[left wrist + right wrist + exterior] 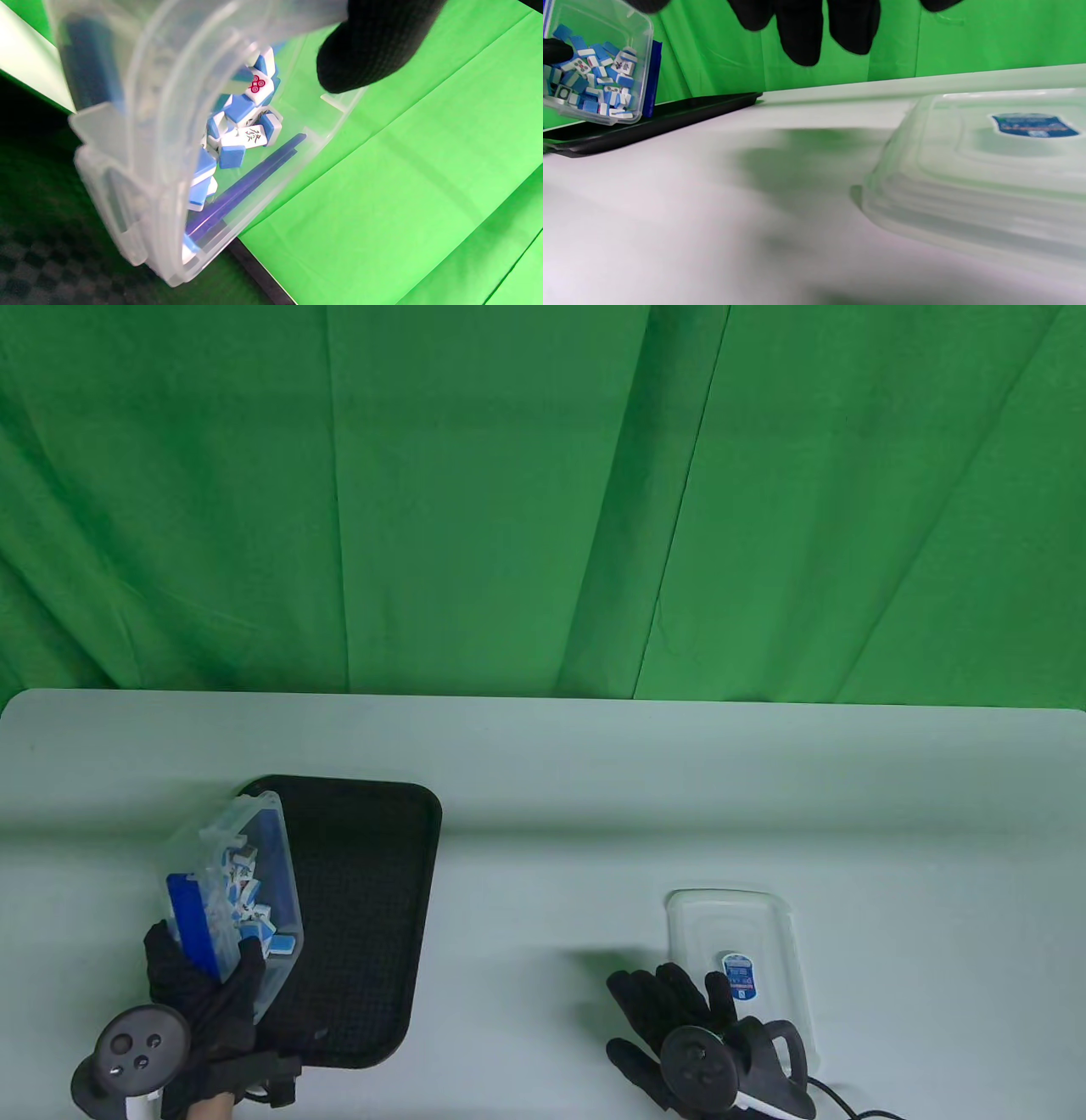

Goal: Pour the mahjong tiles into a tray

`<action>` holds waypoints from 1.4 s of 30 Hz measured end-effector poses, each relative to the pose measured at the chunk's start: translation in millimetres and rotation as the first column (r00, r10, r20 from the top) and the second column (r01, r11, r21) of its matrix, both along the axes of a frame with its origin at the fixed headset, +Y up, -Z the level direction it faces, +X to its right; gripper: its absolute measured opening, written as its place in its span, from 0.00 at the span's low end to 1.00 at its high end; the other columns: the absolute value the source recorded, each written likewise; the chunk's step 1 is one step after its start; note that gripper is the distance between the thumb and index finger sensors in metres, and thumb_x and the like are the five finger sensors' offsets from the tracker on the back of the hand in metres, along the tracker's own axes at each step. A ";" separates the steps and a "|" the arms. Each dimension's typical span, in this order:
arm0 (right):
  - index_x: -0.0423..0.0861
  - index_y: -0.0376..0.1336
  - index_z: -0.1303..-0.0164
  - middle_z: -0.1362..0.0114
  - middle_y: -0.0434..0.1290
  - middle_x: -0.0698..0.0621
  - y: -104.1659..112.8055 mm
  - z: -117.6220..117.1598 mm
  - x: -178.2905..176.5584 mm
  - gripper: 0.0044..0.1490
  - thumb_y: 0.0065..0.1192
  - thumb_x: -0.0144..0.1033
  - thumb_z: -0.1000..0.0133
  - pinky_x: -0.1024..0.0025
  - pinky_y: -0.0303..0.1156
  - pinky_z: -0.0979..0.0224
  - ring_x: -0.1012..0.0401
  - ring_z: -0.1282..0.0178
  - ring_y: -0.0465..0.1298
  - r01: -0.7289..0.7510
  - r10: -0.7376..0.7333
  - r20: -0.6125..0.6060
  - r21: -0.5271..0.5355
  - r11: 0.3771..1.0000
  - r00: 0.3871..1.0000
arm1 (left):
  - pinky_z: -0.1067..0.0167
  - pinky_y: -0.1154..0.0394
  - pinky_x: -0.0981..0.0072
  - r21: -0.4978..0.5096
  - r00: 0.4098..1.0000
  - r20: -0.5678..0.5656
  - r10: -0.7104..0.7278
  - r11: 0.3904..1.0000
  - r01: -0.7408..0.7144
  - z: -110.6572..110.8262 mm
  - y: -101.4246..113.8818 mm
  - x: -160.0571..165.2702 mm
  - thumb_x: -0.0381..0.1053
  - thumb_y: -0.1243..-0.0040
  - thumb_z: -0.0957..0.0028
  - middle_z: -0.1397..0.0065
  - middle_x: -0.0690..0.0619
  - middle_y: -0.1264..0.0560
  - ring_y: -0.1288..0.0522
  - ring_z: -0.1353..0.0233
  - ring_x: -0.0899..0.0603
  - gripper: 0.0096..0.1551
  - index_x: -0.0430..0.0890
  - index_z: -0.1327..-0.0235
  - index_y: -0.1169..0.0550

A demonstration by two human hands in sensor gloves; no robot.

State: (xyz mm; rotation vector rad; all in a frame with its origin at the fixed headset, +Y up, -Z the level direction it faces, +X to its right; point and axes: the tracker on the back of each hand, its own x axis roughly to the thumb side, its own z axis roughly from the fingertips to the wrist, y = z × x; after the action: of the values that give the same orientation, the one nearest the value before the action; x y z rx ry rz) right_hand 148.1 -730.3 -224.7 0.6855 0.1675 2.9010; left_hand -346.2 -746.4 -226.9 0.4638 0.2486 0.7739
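While the mahjong tiles (246,891) sit heaped inside the clear plastic box (233,891), blue backs and white faces jumbled together, that box is tilted up on its side above the near-left part of the black tray (373,916). From the right wrist view the tiles (591,82) are piled toward the box's lower corner, just above the tray's rim. A blue strip (191,920) lies along the box wall on the side away from the tray's middle. Gripping the box at its near end is the left hand (208,997), fingers wrapped around the wall, one fingertip (373,46) showing through the plastic. Well to the right of the tray, the right hand (687,1027) rests flat with fingers spread, holding nothing, its far side just touching the clear lid (742,959) that lies on the white table (543,780).
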 end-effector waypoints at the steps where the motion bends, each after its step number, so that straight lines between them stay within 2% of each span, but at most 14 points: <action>1: 0.53 0.43 0.08 0.08 0.57 0.45 0.0 0.0 -0.1 0.46 0.38 0.66 0.33 0.27 0.43 0.17 0.41 0.09 0.54 -0.001 0.001 0.000 -0.001 1.000 1.000 | 0.37 0.36 0.26 0.000 1.000 -0.001 0.000 1.000 0.000 0.0 -0.1 -0.3 0.56 0.37 0.40 0.23 0.24 0.44 0.35 0.29 0.21 0.61 0.25 0.21 0.58; 23: 0.53 0.43 0.08 0.08 0.57 0.45 0.2 1.2 -0.4 0.46 0.38 0.66 0.33 0.27 0.43 0.17 0.41 0.09 0.54 -0.005 0.005 0.002 0.003 1.000 1.000 | 0.37 0.35 0.26 -0.025 0.990 -0.052 -0.131 0.991 0.130 1.9 4.4 -3.2 0.56 0.36 0.41 0.23 0.24 0.44 0.34 0.29 0.21 0.60 0.26 0.21 0.57; 30: 0.53 0.43 0.08 0.08 0.57 0.45 0.1 1.3 -0.7 0.46 0.38 0.66 0.33 0.27 0.44 0.17 0.41 0.09 0.54 -0.008 0.008 0.004 0.004 1.000 1.000 | 0.37 0.36 0.26 -0.032 0.975 -0.066 -0.211 0.977 0.210 1.1 5.5 -0.7 0.56 0.36 0.41 0.23 0.25 0.44 0.34 0.29 0.21 0.60 0.26 0.21 0.58; 36: 0.53 0.43 0.08 0.08 0.57 0.45 0.0 1.2 -0.9 0.46 0.38 0.66 0.33 0.27 0.44 0.17 0.41 0.09 0.55 -0.011 0.011 0.005 0.004 1.000 1.000 | 0.37 0.36 0.26 -0.045 0.945 -0.092 -0.313 0.950 0.310 1.2 6.9 2.4 0.56 0.36 0.41 0.22 0.25 0.45 0.35 0.28 0.21 0.60 0.27 0.21 0.58; 42: 0.53 0.43 0.08 0.08 0.57 0.45 0.0 1.3 -1.3 0.46 0.38 0.66 0.33 0.27 0.44 0.17 0.41 0.09 0.55 -0.014 0.014 0.005 0.003 1.000 1.000 | 0.36 0.38 0.25 -0.085 0.877 -0.123 -0.464 0.886 0.456 0.5 7.2 8.0 0.56 0.36 0.41 0.22 0.25 0.46 0.36 0.27 0.21 0.60 0.28 0.21 0.59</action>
State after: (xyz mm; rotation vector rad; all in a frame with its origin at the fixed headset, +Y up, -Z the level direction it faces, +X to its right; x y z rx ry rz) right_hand 146.7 -730.3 -223.4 0.6807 0.1687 2.9161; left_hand -338.2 -739.2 -226.5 0.5027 0.2751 0.2653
